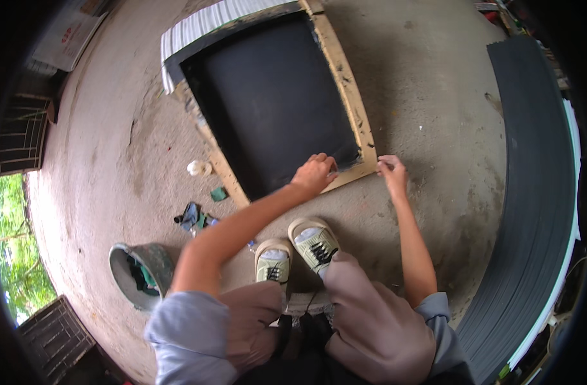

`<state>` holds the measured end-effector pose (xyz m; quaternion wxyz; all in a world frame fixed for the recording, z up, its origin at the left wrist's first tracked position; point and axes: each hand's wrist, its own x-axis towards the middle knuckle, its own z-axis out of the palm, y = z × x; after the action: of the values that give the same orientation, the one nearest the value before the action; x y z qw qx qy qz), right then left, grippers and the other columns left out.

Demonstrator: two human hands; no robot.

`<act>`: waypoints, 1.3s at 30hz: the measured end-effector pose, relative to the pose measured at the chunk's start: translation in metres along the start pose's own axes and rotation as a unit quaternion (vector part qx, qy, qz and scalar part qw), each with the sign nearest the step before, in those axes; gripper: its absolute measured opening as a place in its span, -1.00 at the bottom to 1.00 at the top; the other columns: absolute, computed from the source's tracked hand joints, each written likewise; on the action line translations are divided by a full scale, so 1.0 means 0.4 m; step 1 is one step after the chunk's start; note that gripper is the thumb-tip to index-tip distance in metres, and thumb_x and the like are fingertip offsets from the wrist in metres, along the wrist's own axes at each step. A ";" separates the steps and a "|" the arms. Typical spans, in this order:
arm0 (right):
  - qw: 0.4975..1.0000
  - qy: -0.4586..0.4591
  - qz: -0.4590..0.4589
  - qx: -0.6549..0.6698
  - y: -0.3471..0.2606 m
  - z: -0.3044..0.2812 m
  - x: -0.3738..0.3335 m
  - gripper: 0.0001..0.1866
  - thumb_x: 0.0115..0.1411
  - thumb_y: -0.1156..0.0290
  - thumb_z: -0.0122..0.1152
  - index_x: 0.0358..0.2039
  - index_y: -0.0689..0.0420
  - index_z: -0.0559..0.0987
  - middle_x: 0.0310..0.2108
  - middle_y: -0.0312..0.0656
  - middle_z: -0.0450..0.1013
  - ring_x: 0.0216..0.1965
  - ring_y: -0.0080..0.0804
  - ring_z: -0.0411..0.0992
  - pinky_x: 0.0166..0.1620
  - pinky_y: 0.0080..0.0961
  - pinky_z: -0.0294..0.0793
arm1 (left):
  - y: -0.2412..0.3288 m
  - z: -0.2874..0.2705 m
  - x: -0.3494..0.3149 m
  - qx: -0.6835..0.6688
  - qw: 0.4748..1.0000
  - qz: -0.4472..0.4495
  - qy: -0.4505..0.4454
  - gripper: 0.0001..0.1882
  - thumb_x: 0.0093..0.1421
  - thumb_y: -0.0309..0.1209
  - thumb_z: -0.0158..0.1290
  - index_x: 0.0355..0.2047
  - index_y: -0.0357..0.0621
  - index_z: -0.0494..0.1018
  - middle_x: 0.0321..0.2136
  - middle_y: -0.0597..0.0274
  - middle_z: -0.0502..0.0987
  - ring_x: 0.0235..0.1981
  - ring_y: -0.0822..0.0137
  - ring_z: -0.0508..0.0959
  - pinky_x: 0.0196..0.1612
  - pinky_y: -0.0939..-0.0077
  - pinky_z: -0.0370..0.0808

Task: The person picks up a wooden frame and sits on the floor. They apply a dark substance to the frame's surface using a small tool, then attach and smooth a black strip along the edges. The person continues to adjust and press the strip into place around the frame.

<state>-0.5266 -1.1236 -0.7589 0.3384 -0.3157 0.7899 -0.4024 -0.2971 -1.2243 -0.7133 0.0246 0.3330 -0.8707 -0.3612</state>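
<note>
Wood frame (pixel 353 102) is prob. getting edge-worked, L hand (pixel 314 173) & R hand (pixel 393 174) curling at near side, grips unclear; next's needing steadiness.

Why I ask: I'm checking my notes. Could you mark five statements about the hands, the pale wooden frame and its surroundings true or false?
1. The right hand is at the near right corner of the pale wooden frame. True.
2. The left hand is at the frame's far edge. False: it is at the near edge.
3. The flat surface inside the frame is white. False: it is black.
4. The grey-green round-mouthed bucket is left of the pale green shoes with black laces. True.
5. The long dark grey ridged material runs along the picture's left side. False: it runs along the right.
</note>
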 end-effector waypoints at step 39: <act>0.986 0.000 -0.098 -0.135 0.009 0.043 0.016 -0.65 -0.10 0.50 0.38 -0.38 0.18 0.34 -0.41 -0.20 0.30 -0.41 -0.39 0.29 -0.30 -0.45 0.38 | 0.076 0.156 0.171 -0.056 0.977 -0.153 0.138 -0.83 -0.03 -0.43 0.14 -0.45 -0.25 0.45 -0.35 0.01 0.52 -0.31 0.00 0.54 -0.26 0.20 0.49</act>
<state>-0.5175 -1.1342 -0.7715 0.2516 -0.4342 0.8025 -0.3229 -0.3852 -1.2113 -0.7532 0.1081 0.5071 -0.7759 -0.3593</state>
